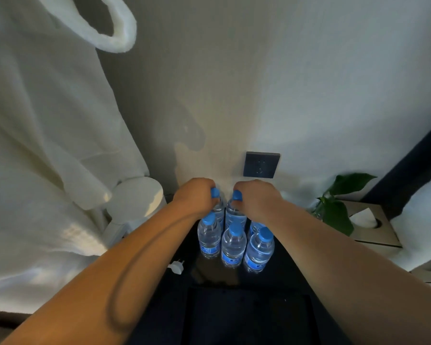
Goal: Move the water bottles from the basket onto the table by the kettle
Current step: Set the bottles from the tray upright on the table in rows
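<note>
Left hand (197, 195): fingers curled over the cap and neck of the left bottle (218, 207).
Right hand (256, 197): curled the same way on the right bottle (233, 212). The hands sit side by side, just apart.
Held bottles: upright, long axis vertical, straight below each hand, at the far side of the cluster. Their bases are hidden by the near row, so whether they rest on the table cannot be told.
Near row (233, 245): three bottles standing upright, close-packed, on the near side of the held pair.
Fourth bottle (255, 226): partly hidden under the right wrist.
Kettle (135, 197): white, left of the cluster and near it. The left hand is the closer one.
Key relation: both grips are top-down, so the likely release is simply lifting straight off the caps.
Table (209, 275): dark and glossy. A white plug (177, 266) lies near its left edge.
Basket: not clearly seen; the dark recess (246, 314) nearest the camera may be it.
Room: pale wall, socket (261, 165) just beyond the hands, robe (35, 120) hanging left, plant (339, 210) and tissue box (368, 225) right.
</note>
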### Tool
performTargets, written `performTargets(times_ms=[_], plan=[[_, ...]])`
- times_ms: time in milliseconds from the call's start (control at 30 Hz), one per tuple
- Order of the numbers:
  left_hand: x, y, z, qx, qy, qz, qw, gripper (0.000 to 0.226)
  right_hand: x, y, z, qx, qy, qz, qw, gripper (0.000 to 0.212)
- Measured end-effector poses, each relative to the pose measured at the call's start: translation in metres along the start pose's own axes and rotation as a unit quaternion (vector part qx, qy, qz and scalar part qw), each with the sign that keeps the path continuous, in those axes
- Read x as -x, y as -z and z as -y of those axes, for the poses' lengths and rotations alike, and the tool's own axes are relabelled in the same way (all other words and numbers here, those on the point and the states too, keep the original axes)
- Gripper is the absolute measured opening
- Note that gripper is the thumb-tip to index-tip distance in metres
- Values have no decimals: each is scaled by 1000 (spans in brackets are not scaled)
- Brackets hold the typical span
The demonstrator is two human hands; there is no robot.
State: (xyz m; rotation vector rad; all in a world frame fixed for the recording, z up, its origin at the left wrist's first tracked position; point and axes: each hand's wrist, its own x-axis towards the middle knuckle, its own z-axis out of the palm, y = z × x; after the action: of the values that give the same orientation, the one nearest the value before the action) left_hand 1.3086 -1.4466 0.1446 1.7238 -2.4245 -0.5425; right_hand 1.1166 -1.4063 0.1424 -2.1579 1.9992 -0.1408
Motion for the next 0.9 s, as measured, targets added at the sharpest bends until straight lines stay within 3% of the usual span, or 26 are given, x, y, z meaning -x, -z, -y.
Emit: performTargets(times_ms=[467, 900], plan=[[-29, 2, 4, 61, -34, -6, 998, 9, -32, -2, -6, -43, -32, 10, 999, 24], [-29, 2, 7, 59, -41, 32, 997, 30, -32, -9, -6, -19, -54, -7, 998, 20]])
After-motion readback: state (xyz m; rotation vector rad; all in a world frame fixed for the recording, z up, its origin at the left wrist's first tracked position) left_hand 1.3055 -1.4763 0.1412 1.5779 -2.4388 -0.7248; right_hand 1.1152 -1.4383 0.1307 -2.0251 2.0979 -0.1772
